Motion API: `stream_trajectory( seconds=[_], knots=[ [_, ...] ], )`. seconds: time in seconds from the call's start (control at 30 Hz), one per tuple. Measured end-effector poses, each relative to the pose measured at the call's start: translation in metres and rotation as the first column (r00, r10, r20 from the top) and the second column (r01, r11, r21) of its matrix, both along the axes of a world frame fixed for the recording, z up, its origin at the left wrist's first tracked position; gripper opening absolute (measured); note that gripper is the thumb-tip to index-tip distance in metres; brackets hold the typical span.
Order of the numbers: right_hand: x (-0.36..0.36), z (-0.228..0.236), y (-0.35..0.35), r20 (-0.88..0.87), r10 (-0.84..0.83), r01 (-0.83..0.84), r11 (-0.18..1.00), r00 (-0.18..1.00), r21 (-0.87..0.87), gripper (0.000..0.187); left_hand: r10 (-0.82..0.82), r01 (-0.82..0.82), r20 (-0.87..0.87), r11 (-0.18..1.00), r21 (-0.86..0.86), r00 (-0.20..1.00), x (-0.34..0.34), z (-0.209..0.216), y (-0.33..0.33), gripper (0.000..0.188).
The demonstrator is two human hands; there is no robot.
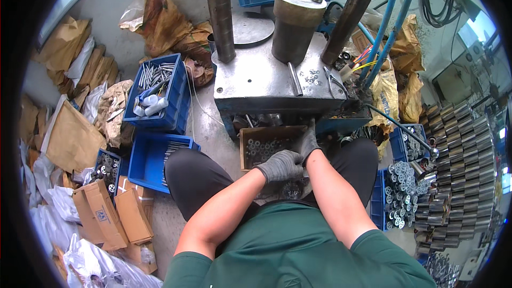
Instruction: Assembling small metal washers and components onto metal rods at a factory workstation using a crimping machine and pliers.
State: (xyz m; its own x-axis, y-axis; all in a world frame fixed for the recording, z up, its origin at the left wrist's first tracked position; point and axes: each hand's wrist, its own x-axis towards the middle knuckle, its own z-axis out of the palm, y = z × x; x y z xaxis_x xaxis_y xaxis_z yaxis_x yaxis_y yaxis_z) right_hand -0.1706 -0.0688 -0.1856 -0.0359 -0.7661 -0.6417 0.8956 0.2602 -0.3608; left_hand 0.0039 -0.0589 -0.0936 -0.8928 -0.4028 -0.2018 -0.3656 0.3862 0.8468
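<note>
Both hands wear grey knit gloves and meet low in front of me, between my knees. My left hand [280, 166] lies at the near right corner of a shallow brown box [244, 151], its fingers curled closed; what they hold, if anything, is hidden. Along the box's right side, my right hand [308, 145] reaches up toward the underside of a steel press table [248, 86]. Shadow hides most of its fingers. Several small metal rings [262, 148] lie in the box. Below my left hand, a dark round metal part [292, 189] shows partly.
On the press table stand a heavy steel cylinder [298, 24], a loose metal rod [295, 79] and pliers [335, 83]. Blue bins [144, 162] stand left, with cardboard boxes [99, 214] nearby. At right are a jointed lever [400, 127], wheel-shaped parts [401, 194] and stacked metal tubes [458, 176].
</note>
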Motion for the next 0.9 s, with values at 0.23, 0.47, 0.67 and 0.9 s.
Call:
stream_trajectory(
  seconds=[0.23, 0.47, 0.67, 0.9],
  knots=[
    [-0.019, -0.023, 0.01, -0.922, 0.293, -0.481, 0.789, -0.255, 0.383, 0.058, 0.193, -0.185, 0.015, 0.957, -0.225, 0.981, -0.001, -0.02, 0.01, 0.03],
    [-0.016, -0.052, -0.001, -0.449, 0.283, -0.209, 0.6, -0.848, 0.772, 0.044, 0.409, -0.457, -0.226, 0.857, -0.238, 0.884, -0.004, -0.03, 0.003, 0.023],
    [-0.01, -0.09, -0.011, -0.599, 0.163, -0.492, 0.426, -0.784, 0.759, 0.028, 0.357, -0.46, -0.339, 0.835, -0.302, 0.871, -0.006, -0.025, 0.005, 0.024],
    [0.0, -0.204, -0.043, -0.891, 0.222, -0.615, 0.656, -0.397, 0.437, 0.028, 0.323, -0.348, -0.132, 0.834, -0.428, 0.937, -0.005, -0.026, -0.002, 0.033]
  ],
)
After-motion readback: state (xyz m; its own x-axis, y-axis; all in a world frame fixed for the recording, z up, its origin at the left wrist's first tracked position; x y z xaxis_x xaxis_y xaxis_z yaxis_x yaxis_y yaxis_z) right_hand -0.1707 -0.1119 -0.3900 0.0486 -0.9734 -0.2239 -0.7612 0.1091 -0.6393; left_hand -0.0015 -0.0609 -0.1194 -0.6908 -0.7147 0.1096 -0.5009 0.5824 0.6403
